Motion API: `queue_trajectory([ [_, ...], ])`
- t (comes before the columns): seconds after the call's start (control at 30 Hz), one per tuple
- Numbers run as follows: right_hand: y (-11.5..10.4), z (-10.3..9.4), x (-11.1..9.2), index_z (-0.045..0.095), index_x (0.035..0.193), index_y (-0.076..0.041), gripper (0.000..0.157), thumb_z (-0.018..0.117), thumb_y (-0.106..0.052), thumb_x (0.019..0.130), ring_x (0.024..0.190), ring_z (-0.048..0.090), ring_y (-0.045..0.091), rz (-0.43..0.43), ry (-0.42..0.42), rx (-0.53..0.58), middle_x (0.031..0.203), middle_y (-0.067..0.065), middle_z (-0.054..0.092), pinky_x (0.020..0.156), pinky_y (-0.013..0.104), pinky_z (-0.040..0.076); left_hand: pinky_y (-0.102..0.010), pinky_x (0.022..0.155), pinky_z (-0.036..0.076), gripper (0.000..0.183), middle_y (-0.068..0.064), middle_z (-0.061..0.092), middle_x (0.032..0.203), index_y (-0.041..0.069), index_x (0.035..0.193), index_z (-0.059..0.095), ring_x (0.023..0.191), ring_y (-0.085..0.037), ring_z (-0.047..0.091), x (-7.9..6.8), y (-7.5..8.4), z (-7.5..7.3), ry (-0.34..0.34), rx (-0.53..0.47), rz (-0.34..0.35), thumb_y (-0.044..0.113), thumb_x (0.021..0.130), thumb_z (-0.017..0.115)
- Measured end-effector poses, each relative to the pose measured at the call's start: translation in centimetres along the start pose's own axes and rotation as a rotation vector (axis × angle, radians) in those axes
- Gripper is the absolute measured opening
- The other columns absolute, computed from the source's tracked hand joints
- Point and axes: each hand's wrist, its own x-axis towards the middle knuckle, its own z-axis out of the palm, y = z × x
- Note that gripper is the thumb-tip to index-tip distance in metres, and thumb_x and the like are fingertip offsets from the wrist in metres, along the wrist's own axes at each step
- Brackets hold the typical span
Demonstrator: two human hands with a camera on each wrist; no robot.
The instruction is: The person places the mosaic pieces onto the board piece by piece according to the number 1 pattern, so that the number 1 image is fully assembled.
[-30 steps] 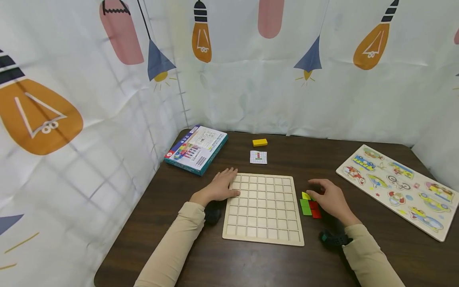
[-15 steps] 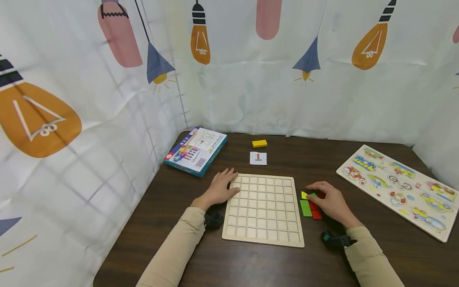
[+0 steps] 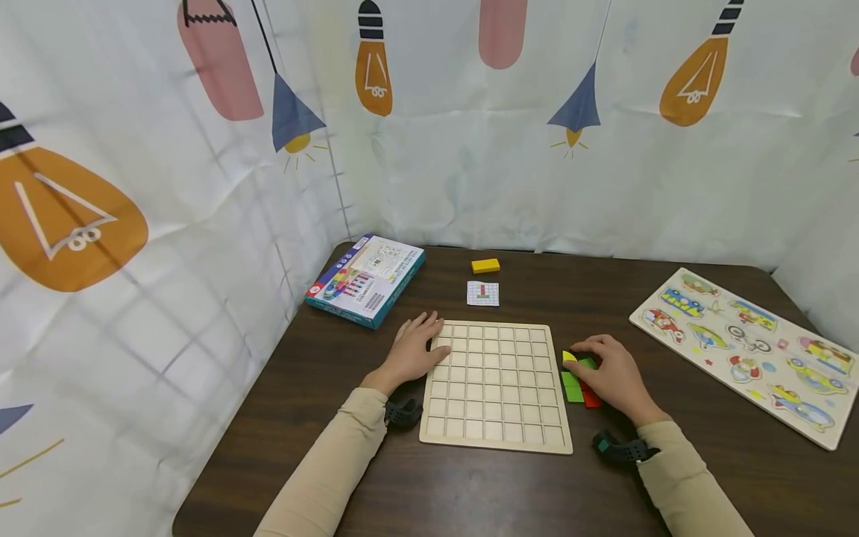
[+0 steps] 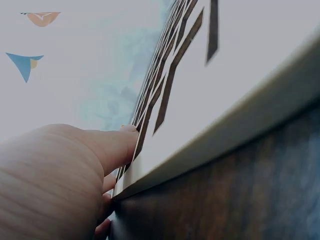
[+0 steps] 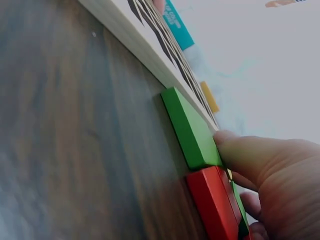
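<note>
A pale wooden grid board [image 3: 496, 386] lies on the dark table. My left hand [image 3: 409, 354] rests on its left edge, thumb on the grid and fingers spread along the rim. Right of the board is a small cluster of blocks: a yellow block [image 3: 569, 357], green blocks [image 3: 572, 388] and red blocks [image 3: 591, 399]. My right hand [image 3: 612, 373] is over this cluster, its thumb and index finger on either side of the yellow block. The right wrist view shows the thumb against a green block [image 5: 190, 132], with a red block [image 5: 212, 202] beside it; the curled fingers hide part of the cluster.
Beyond the board lie a printed grid card [image 3: 483, 294] and a yellow oblong block [image 3: 485, 265]. A boxed game [image 3: 367, 280] sits at the back left. A picture puzzle board [image 3: 745, 350] occupies the right side. Patterned white curtains surround the table.
My right thumb has moved slightly left, closing in on the yellow block with the index finger. The left hand stays on the board's edge.
</note>
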Motion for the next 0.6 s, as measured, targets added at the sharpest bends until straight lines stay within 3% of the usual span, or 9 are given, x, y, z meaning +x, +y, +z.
queue_trajectory([
  [0.33, -1.3, 0.0, 0.6, 0.072, 0.104, -0.002, 0.04, 0.079, -0.035, 0.083, 0.1, 0.055, 0.039, 0.081, -0.025, -0.057, 0.111, 0.023, 0.059, 0.086, 0.057, 0.047, -0.048, 0.122, 0.003, 0.064, -0.011, 0.026, 0.159, 0.005, 0.151, 0.037, 0.149, -0.029, 0.014, -0.1, -0.2, 0.0, 0.015, -0.008, 0.012, 0.034, 0.098, 0.06],
  [0.6, -1.0, 0.1, 0.4, 0.073, 0.102, -0.003, 0.033, 0.079, -0.029, 0.084, 0.097, 0.058, 0.037, 0.062, 0.007, -0.05, 0.107, 0.019, 0.061, 0.085, 0.056, 0.049, -0.049, 0.122, 0.004, 0.063, -0.012, 0.027, 0.159, 0.004, 0.15, 0.038, 0.149, -0.031, 0.015, -0.2, -0.2, 0.1, 0.021, -0.019, 0.03, 0.033, 0.098, 0.06],
])
